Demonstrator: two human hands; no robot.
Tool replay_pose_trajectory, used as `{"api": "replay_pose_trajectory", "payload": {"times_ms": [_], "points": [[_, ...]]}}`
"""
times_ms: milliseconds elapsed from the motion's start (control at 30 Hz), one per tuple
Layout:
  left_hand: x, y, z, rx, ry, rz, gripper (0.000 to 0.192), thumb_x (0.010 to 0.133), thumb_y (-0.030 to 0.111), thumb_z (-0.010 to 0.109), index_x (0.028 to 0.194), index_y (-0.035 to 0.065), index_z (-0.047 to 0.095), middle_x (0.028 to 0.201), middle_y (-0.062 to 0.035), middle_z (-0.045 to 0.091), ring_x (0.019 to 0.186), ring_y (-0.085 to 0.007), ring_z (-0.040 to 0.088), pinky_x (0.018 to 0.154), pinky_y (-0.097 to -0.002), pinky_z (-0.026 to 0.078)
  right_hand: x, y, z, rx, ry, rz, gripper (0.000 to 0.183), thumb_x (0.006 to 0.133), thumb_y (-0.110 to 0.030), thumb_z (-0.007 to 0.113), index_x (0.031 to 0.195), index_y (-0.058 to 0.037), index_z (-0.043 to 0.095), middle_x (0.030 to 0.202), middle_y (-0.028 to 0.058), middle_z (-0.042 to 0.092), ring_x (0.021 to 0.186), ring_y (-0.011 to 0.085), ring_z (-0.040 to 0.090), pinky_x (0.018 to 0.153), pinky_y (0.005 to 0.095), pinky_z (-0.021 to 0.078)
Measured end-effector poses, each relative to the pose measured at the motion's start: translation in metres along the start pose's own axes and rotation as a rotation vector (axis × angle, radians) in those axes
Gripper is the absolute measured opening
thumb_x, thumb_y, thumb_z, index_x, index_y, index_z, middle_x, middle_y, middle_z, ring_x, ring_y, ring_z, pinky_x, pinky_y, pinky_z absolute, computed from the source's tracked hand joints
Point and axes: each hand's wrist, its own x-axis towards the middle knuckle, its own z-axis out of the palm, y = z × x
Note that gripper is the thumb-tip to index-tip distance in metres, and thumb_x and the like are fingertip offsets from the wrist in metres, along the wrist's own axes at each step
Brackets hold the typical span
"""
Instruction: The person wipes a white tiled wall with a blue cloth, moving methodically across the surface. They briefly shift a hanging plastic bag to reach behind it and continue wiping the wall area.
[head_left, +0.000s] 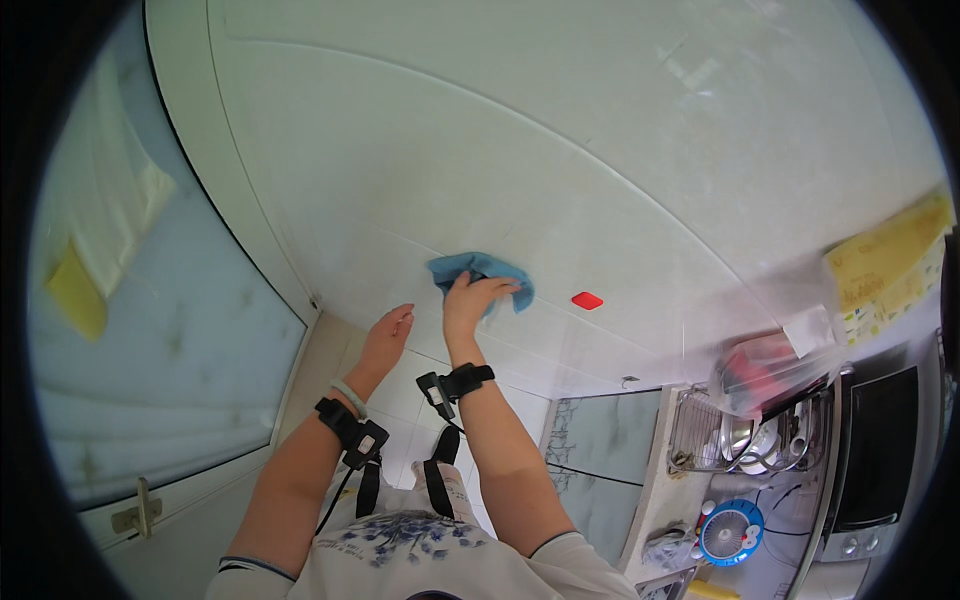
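My right hand (472, 300) presses a blue cloth (482, 264) against the pale tiled wall (450, 165), its fingers lying over the bunched fabric. To the left of it and a little lower, my left hand (388, 337) is raised beside the wall with nothing visible in it; its fingers are close together and partly curled. A bracelet and a black strapped device are on the left forearm, and a similar device is on the right wrist. A red diamond-shaped piece (587, 301) is on the wall to the right of the cloth.
A frosted glass door (187, 337) with a metal handle (139, 510) stands at the left. On the right, a counter (649, 510) holds a wire dish rack (694, 435) and a small blue fan (731, 532). Plastic bags (757, 367) hang above, near a black-fronted appliance (876, 450).
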Motion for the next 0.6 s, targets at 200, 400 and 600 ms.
{"api": "replay_pose_trajectory", "payload": {"times_ms": [200,400,600], "points": [[0.004,0.001,-0.008,-0.046,-0.037,-0.031,0.032,0.098,0.025,0.055,0.123,0.0047,0.059,0.105,-0.0120,0.067,0.092,-0.0204,0.064,0.082,-0.0309,0.050,0.002,0.010,0.002,0.035,0.008,0.025,0.082,0.094,-0.013,0.054,0.137,0.0257,-0.004,0.145,0.0461,-0.012,0.141,0.0539,0.002,0.118,0.0433,0.0129],[-0.001,0.003,0.003,-0.007,-0.077,-0.049,0.035,0.099,0.027,0.053,0.124,0.0043,0.059,0.111,-0.0143,0.067,0.098,-0.0224,0.064,0.086,-0.0319,0.049,0.039,0.042,-0.057,-0.157,0.163,0.123,0.074,0.093,-0.010,0.051,0.137,0.0271,0.004,0.147,0.0455,-0.003,0.142,0.0507,0.006,0.118,0.0426,0.0165],[-0.014,0.001,0.025,-0.057,-0.137,-0.103,0.038,0.099,0.028,0.052,0.126,0.0015,0.057,0.116,-0.0160,0.066,0.102,-0.0252,0.064,0.089,-0.0328,0.049,0.032,0.059,-0.091,-0.088,0.141,0.038,0.072,0.093,-0.008,0.049,0.137,0.0269,0.004,0.148,0.0439,-0.005,0.142,0.0496,0.008,0.118,0.0412,0.0156]]}}
